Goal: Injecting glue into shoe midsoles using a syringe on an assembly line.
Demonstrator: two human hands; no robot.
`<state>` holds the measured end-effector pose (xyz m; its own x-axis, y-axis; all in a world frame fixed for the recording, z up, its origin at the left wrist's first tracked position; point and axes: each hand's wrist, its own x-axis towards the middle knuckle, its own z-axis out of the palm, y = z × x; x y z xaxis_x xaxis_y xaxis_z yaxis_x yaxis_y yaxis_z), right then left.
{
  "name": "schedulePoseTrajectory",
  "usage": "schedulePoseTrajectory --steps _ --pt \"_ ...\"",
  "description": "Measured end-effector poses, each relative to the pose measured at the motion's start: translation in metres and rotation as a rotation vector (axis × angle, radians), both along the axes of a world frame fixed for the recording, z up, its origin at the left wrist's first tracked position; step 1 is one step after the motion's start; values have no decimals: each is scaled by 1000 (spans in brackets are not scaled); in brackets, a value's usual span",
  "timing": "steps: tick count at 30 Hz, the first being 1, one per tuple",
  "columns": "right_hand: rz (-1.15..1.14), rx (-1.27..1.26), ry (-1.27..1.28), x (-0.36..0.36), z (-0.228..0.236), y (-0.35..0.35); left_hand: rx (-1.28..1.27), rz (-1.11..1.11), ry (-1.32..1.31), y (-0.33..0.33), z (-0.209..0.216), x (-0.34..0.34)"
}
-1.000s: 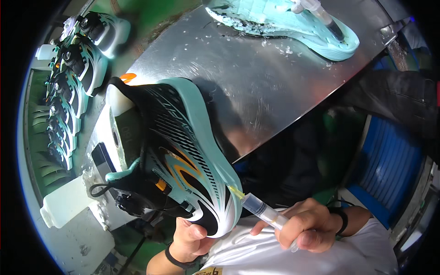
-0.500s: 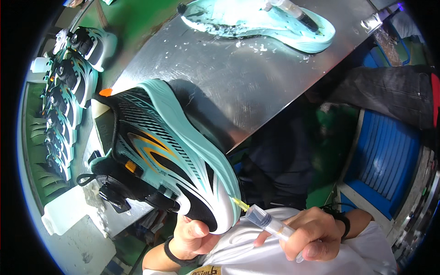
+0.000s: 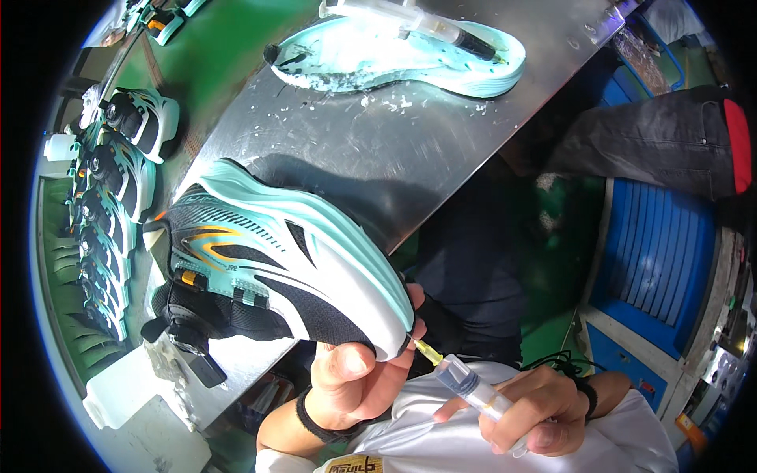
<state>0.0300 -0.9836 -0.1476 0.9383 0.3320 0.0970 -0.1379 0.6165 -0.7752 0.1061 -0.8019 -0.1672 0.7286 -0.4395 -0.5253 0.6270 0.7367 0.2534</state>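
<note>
My left hand (image 3: 359, 386) grips the toe of a black, white and teal running shoe (image 3: 268, 264), held on its side over the near edge of the metal table (image 3: 378, 142). My right hand (image 3: 536, 410) holds a clear syringe (image 3: 461, 382). Its yellow tip touches the toe of the shoe where the white sole meets the upper. My thumb presses on the white sole beside that tip.
A loose teal sole (image 3: 394, 55) with another syringe (image 3: 418, 22) lying on it rests at the table's far side. A row of matching shoes (image 3: 110, 197) lines the left. A white bottle (image 3: 118, 394) stands lower left. Blue crates (image 3: 662, 260) and a person's leg (image 3: 654, 142) are at right.
The shoe has been rolled in my left hand so its side with the orange stripes faces up. The syringe tip stays at the toe seam.
</note>
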Motion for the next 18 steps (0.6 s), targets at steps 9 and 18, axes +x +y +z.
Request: schedulePoseTrajectory --steps 9,18 --pt "-30 53 -32 10 1 5 -182 5 -79 -17 -11 15" --pt "-229 -275 -237 16 -11 14 -164 64 -35 -34 2 26"
